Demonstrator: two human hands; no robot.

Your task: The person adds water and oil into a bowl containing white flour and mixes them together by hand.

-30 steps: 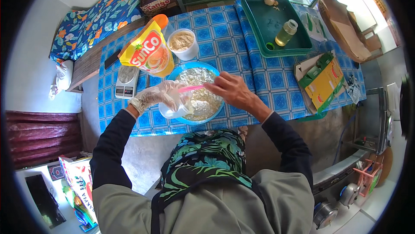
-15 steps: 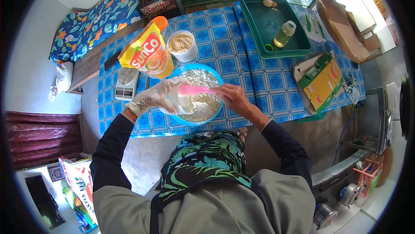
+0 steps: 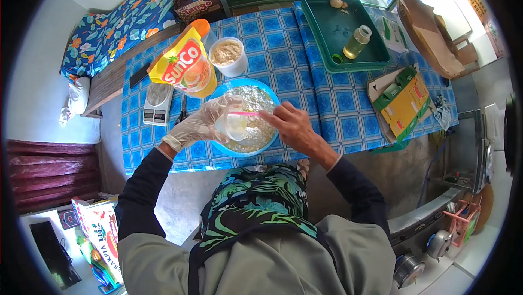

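Observation:
My left hand (image 3: pixel 199 123), in a clear glove, is closed around a translucent plastic cup (image 3: pixel 236 128), tilted over the blue basin (image 3: pixel 279 138). The bare right hand (image 3: pixel 294 126) grips a pink spatula (image 3: pixel 246 113), seen edge-on with its end at the cup's mouth. Below both hands, the basin holds a pale, flour-like powder (image 3: pixel 255 98) with a wetter-looking patch near the middle. The gloved fingers hide part of the cup and the basin's left side. What the cup holds is hard to make out.
Behind the basin stand a yellow oil pouch (image 3: pixel 185 66) and a white tub (image 3: pixel 235 68) of tan powder. A kitchen scale (image 3: pixel 158 107) and scissors (image 3: pixel 183 111) lie left. Right are a green tray (image 3: pixel 327 33) with an oil bottle (image 3: pixel 357 43) and flattened cartons (image 3: pixel 403 107).
The pink spatula has turned from broadside to edge-on at the cup. My right hand has rolled over slightly, and the cup's opening now shows more.

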